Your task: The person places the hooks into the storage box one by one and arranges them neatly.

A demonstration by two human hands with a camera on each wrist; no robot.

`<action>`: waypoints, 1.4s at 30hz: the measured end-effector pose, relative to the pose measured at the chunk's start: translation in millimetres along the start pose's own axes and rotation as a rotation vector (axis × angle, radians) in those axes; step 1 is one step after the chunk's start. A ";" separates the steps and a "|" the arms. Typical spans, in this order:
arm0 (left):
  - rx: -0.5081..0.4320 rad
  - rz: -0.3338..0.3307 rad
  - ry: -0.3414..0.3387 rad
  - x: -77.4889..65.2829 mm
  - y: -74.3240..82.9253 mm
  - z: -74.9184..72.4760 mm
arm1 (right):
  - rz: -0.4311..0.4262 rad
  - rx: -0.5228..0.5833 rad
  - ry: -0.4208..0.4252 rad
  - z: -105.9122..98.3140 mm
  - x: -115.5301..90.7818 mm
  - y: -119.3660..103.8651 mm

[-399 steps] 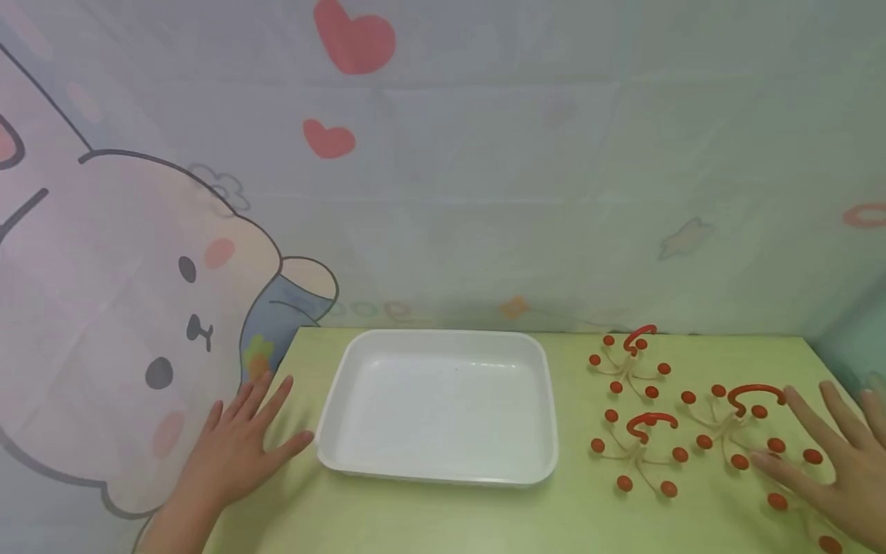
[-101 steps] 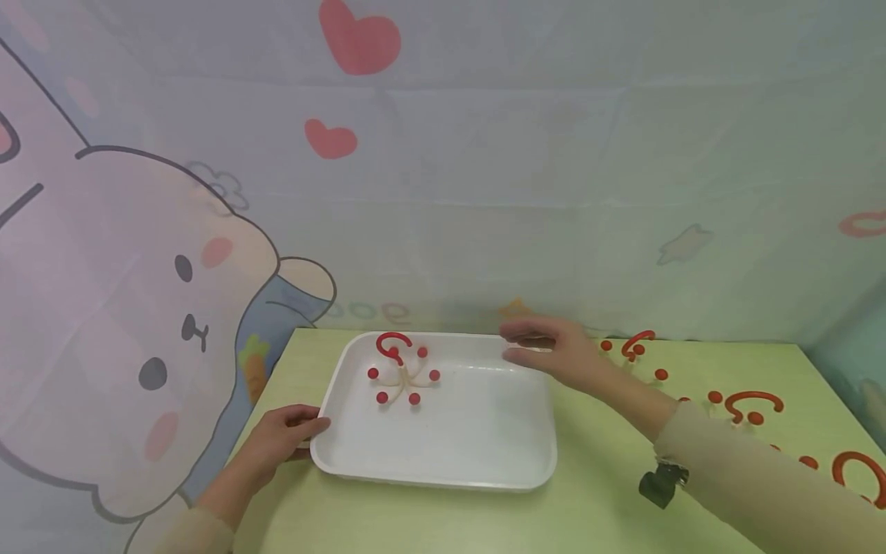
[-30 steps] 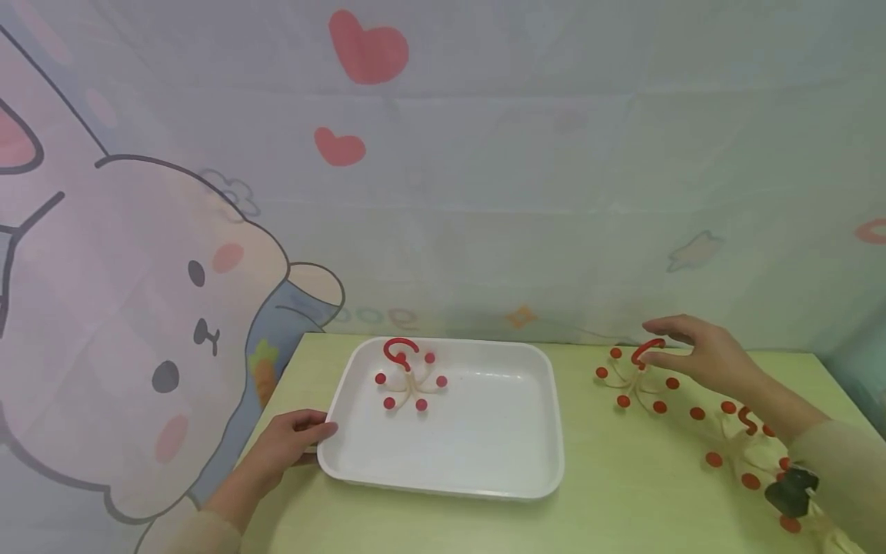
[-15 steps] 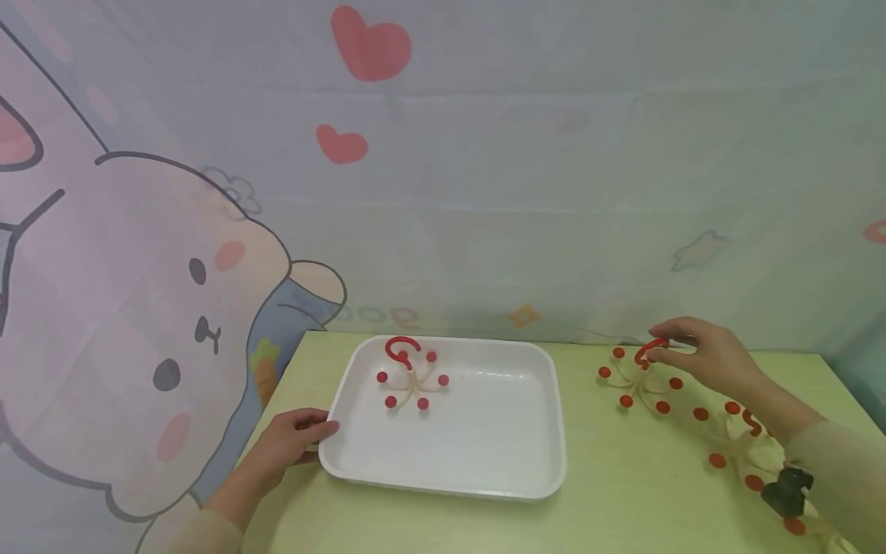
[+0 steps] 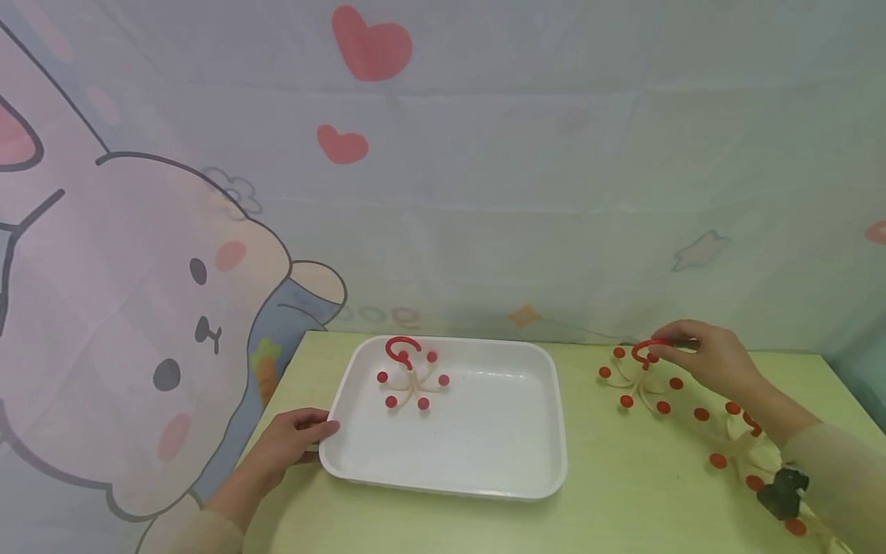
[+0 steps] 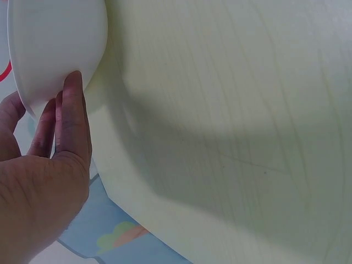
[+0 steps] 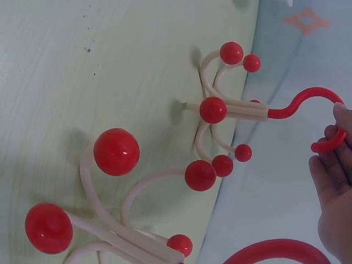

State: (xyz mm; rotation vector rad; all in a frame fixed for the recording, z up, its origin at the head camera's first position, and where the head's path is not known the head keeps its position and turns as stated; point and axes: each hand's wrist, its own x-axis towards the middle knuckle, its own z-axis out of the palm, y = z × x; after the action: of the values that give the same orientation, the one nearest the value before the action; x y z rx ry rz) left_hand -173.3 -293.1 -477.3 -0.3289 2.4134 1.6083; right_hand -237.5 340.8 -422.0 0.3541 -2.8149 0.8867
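In the head view, my left grip (image 5: 294, 435) is pinching the left rim of the white tray (image 5: 477, 450), which is lying along the far edge of the bench (image 5: 616, 515), near its far left corner. My right grip (image 5: 709, 358) is pinching the red hook (image 5: 635, 352) of a rack (image 5: 641, 379) with cream arms ending in red balls; that rack is standing upright by the bench's far edge, well to the right of the tray. A second rack (image 5: 413, 382) is standing inside the tray, toward its far left corner. A third rack (image 5: 741, 448) is sitting nearer the bench's right edge, partly hidden under my right forearm. Behind, a backdrop (image 5: 484, 208) is showing a cartoon animal and hearts.

In the left wrist view, my fingers (image 6: 73, 121) are pressing against the tray's outer wall while my thumb is lying on the other side of the rim.

In the right wrist view, the hook's free end is poking out from my pinch. Whether the held rack is resting on the bench, I cannot tell.
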 end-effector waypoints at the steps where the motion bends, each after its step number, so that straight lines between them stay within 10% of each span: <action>1: -0.001 0.000 0.000 0.3 -0.1 -0.1 | 0.004 0.006 0.004 0.1 -0.1 0.1; 24: -0.006 -0.002 0.008 1.3 1.2 -0.2 | 0.057 0.048 0.014 -4.2 0.2 -7.9; 42: -0.013 0.022 0.004 -3.2 2.7 1.0 | 0.036 0.105 -0.006 -20.4 4.1 -56.9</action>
State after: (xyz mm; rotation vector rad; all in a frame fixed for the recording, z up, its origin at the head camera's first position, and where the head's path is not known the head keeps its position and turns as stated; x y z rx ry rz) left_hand -171.0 -290.9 -474.3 -0.3098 2.4188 1.6342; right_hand -224.1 306.7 -373.8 0.3219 -2.7948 1.0459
